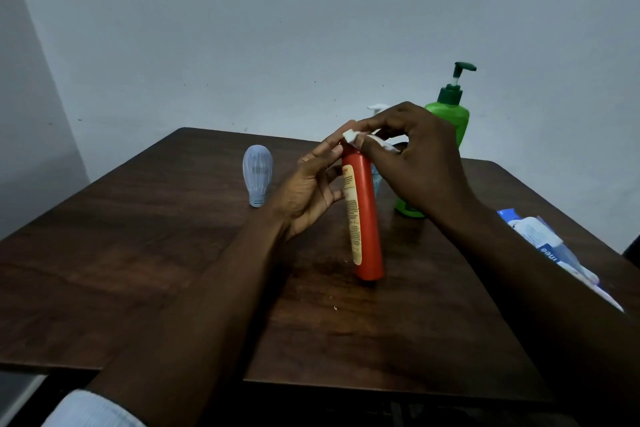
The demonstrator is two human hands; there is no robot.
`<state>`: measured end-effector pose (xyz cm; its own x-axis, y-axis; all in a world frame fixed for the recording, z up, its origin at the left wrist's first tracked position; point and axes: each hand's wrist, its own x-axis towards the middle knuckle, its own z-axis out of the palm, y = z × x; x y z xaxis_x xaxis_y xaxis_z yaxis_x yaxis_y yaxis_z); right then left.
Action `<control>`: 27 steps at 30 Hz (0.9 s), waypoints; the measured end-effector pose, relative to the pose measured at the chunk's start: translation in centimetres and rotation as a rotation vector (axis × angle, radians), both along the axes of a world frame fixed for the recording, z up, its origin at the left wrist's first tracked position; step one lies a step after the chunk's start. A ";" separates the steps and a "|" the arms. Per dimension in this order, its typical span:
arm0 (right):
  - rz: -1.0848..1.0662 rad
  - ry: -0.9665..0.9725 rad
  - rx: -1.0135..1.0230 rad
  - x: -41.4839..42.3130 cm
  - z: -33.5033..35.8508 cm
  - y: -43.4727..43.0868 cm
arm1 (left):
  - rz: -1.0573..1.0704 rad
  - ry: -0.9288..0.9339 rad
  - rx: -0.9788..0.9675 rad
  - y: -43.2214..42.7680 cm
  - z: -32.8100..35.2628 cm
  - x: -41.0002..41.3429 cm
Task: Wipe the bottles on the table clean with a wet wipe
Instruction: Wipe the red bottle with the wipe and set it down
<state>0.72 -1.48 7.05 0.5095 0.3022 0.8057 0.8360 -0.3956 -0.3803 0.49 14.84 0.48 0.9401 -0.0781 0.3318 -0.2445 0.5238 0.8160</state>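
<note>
In the middle of the frame the red bottle (365, 218) stands nearly upright. Its long axis runs top to bottom of the picture with the cap end tipped a little to the left, and its base is at the table (138, 253); whether it rests there fully cannot be told. The left hand (308, 191) comes in from the left and holds the upper body, its fingers against the labelled side. The right hand (415, 156) arrives from the right and sits over the cap end, pinching a wadded white wet wipe (349, 136) against the top. The wipe is therefore at the upper end of the axis and the uncleaned length lies below the grip, so the stroke likely runs downward. A green pump bottle (450, 114) stands behind at upper right and a pale bottle (257, 174) to the left, both apart from the hands.
</note>
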 end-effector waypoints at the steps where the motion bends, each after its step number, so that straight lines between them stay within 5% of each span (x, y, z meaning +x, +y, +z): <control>1: -0.004 -0.013 -0.007 0.1 0.0 -0.2 | 0.007 -0.003 -0.008 0.0 0.0 0.0; 8: -0.038 -0.079 -0.090 -1.1 -3.0 -2.1 | 0.033 -0.011 0.028 0.1 0.0 0.0; 19: 0.028 0.143 -0.292 -4.9 -9.4 -7.3 | 0.101 0.065 0.047 0.0 0.2 -0.2; 27: 0.005 0.138 -0.258 -3.8 -7.7 -6.4 | 0.150 0.067 0.077 -0.6 0.7 -0.4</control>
